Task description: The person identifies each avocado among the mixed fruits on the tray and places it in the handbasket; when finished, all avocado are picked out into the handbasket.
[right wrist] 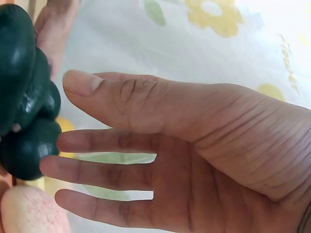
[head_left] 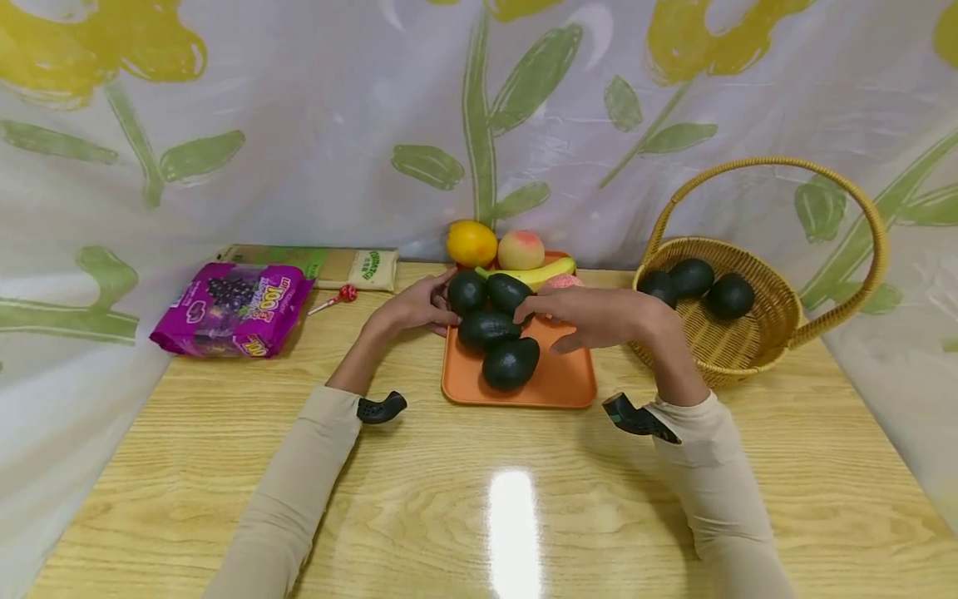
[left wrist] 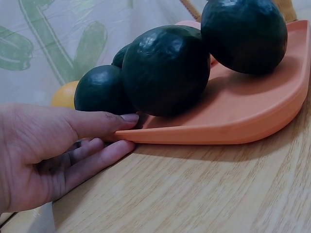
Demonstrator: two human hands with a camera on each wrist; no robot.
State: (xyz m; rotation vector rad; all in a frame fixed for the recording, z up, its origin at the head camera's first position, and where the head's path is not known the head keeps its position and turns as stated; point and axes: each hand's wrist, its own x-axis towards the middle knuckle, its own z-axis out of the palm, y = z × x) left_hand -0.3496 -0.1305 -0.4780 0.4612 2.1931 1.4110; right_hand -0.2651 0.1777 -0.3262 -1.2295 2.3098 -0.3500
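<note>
Several dark green avocados [head_left: 511,364] lie on an orange tray [head_left: 572,378]. At the tray's left rim, my left hand [head_left: 419,304] pinches the edge; in the left wrist view the thumb lies over the rim and the fingers [left wrist: 99,160] go beneath it, beside the avocados. My right hand [head_left: 599,316] hovers over the tray's right side, its fingers extended toward the avocados; the palm holds nothing in the right wrist view. At the tray's back are a yellow banana [head_left: 550,270], a peach [head_left: 521,249], a yellow-orange mango-like fruit [head_left: 471,244] and a partly hidden pink fruit [head_left: 561,281].
A wicker basket [head_left: 763,333] with a tall handle stands at the right, holding 3 avocados [head_left: 730,295]. On the left lie a purple snack bag [head_left: 232,308], a red lollipop [head_left: 347,293] and a flat tan-green packet [head_left: 359,268]. A flowered cloth [head_left: 314,125] hangs behind the table.
</note>
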